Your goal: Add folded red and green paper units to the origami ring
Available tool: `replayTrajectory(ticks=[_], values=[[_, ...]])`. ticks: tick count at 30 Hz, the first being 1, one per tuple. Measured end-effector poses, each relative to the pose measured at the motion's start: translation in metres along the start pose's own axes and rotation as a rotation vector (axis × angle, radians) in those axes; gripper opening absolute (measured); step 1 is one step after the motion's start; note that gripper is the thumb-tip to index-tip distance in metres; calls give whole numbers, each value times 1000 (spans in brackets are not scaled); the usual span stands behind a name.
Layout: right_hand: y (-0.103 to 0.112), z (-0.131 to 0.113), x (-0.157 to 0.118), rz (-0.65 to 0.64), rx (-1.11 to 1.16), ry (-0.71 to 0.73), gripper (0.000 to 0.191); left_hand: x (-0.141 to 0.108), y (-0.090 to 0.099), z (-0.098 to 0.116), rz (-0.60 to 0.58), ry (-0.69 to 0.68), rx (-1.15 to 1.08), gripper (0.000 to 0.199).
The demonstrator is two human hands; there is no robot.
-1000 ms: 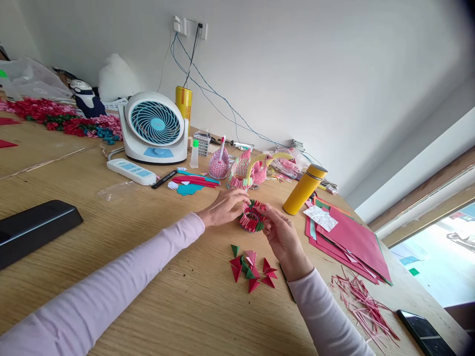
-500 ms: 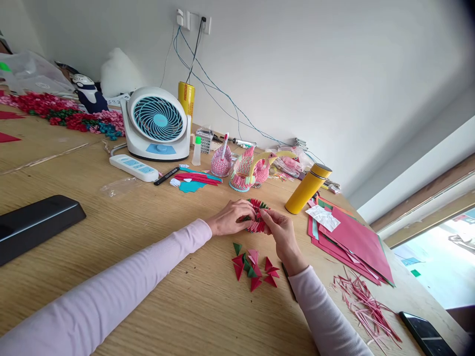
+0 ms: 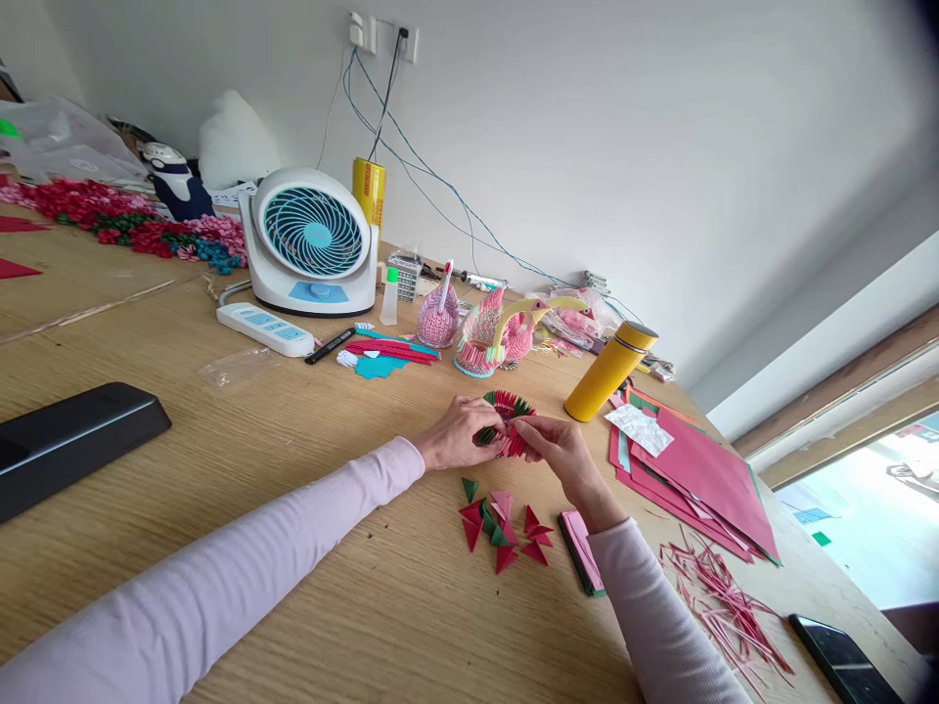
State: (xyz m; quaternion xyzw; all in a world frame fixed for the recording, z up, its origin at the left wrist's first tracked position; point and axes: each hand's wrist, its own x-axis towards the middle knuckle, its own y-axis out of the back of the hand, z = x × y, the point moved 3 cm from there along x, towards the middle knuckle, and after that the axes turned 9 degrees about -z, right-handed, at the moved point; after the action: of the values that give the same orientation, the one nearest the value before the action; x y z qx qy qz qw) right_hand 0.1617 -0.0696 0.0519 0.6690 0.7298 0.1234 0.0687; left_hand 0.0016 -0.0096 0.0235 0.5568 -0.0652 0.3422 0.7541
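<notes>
A ring of folded red and green paper pieces [image 3: 508, 403] stands on the wooden table between my hands. My left hand [image 3: 464, 433] grips the ring's left side, its fingers curled over the edge. My right hand [image 3: 556, 448] pinches at the ring's right front, thumb and forefinger together; any single piece between them is too small to make out. Just in front of the ring lie several loose folded paper triangles [image 3: 506, 531] in red, green and pink. By my right forearm is a stack of pink and green paper strips [image 3: 579, 550], partly covered by the sleeve.
Behind the ring stand paper swans [image 3: 485, 337] and a tilted-looking yellow flask [image 3: 610, 372]. Red paper sheets [image 3: 715, 479], shredded paper strips [image 3: 723, 606] and a phone [image 3: 843, 660] lie at right. A fan [image 3: 315, 240] and power strip [image 3: 264, 330] sit back left.
My right hand and forearm have shifted slightly right, uncovering more of the strip stack. More of the ring's green part shows by my left fingers, which still hold it.
</notes>
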Motion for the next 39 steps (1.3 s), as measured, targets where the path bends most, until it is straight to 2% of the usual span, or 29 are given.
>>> replayTrajectory(ticks=[5, 10, 17, 22, 28, 33, 39], values=[[5, 8, 3, -47, -141, 21, 52, 0, 0, 1, -4, 12, -26, 7], [6, 16, 5, -63, -258, 59, 47, 0, -1, 0, -13, 11, -36, 6], [4, 7, 2, -77, -458, 87, 34, 0, 0, 1, -29, 14, -24, 7], [4, 3, 0, -52, -611, 121, 25, -1, 0, 3, -48, 29, -23, 15], [7, 1, 1, -20, -663, 169, 17, -2, 0, 3, -54, 43, -34, 16], [7, 3, 2, -82, -705, 174, 13, -1, 1, 4, -90, 51, -20, 21], [7, 6, 3, -79, -732, 151, 11, -1, 2, 5, -100, 51, -10, 19]])
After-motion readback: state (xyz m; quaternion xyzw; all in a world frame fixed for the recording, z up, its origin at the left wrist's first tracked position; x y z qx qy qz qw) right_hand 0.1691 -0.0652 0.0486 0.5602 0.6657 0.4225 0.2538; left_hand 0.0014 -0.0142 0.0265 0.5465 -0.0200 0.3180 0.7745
